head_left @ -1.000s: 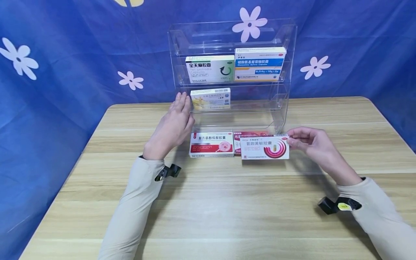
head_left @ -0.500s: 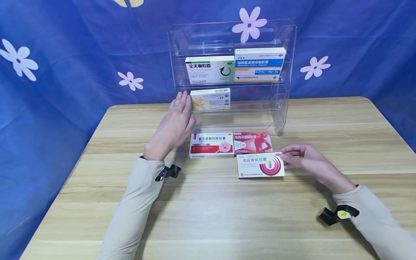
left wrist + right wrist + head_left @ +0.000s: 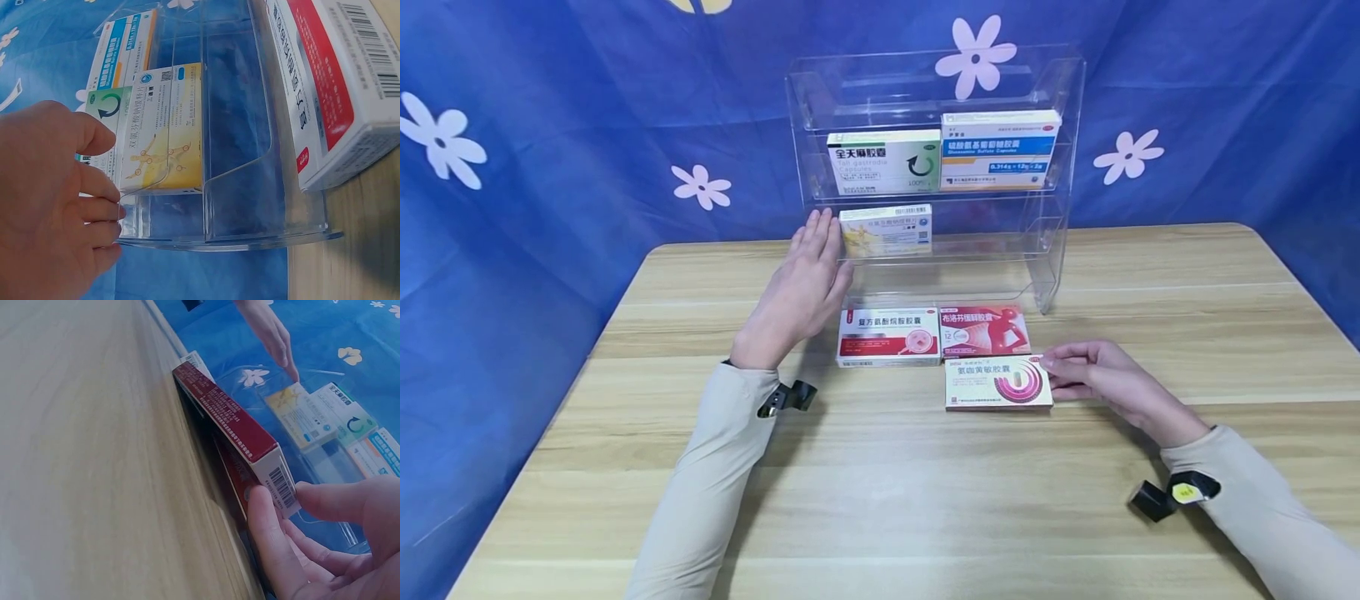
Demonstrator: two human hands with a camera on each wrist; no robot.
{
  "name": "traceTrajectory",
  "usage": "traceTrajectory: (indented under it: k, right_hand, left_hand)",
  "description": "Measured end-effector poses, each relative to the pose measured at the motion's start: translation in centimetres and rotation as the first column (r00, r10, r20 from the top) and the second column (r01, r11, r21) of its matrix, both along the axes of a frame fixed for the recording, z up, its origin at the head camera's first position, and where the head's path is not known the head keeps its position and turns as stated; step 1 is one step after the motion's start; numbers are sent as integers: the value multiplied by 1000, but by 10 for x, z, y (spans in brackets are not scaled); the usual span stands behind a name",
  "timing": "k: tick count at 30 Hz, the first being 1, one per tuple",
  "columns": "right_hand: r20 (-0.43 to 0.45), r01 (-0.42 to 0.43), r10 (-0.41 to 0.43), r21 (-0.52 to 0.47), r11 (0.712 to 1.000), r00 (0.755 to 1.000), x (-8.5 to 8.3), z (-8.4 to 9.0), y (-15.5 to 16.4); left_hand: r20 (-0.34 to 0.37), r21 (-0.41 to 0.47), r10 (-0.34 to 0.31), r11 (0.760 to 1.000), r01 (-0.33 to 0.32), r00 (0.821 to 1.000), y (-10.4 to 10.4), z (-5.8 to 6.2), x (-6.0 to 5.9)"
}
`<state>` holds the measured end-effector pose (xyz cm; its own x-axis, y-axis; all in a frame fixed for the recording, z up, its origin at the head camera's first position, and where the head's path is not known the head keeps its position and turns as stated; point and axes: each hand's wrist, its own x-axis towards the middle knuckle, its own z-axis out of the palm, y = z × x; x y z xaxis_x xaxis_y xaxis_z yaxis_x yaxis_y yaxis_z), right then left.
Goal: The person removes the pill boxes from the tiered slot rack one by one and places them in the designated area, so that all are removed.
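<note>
Pink-swirl medicine box (image 3: 998,382) is lying flat on the wooden table (image 3: 880,483), just in front of the red box (image 3: 983,328) and near the white-and-red box (image 3: 888,335). Its right end is pinched by the right hand (image 3: 1101,377), thumb and fingers curled round the short edge; in the right wrist view the fingers (image 3: 275,550) are seen clamped on the barcode end of the box (image 3: 234,428), with its lower edge resting on the table.

Left hand (image 3: 801,287) is held with fingers straight and together, nothing gripped, placed against the left side of the clear acrylic rack (image 3: 1052,250). In the left wrist view the fingertips (image 3: 103,209) are seen at the rack's transparent wall (image 3: 250,187); actual contact cannot be confirmed.

Rack contents: yellow-and-white box (image 3: 885,229) stands on the middle tier, just beside the left hand's fingertips. Green-arrow box (image 3: 883,162) and blue-banded box (image 3: 1000,148) stand side by side on the tier above.

Red box and white-and-red box are set side by side, touching, at the rack's foot. Blue flowered cloth (image 3: 550,150) is hung behind the table.
</note>
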<state>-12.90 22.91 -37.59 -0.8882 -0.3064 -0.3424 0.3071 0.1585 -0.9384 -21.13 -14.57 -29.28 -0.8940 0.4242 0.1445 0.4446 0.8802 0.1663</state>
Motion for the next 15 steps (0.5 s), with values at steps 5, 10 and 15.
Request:
traceTrajectory:
  k: [5,10,15]
  right_hand:
    - [-5,15,-15,22,1000,1000,-3,-2,-2]
    - [-10,24,-24,45,999,1000,-4,-3,-4]
    - [-31,29,-27,55,998,999,-4,-4,-3]
  left_hand:
    - [-5,8,-4,1000,4,1000,0,0,-1]
    - [-9,10,2,1000,-2,1000,2,-2,-1]
    - [0,23,20,1000,-20,1000,3,-5,-3]
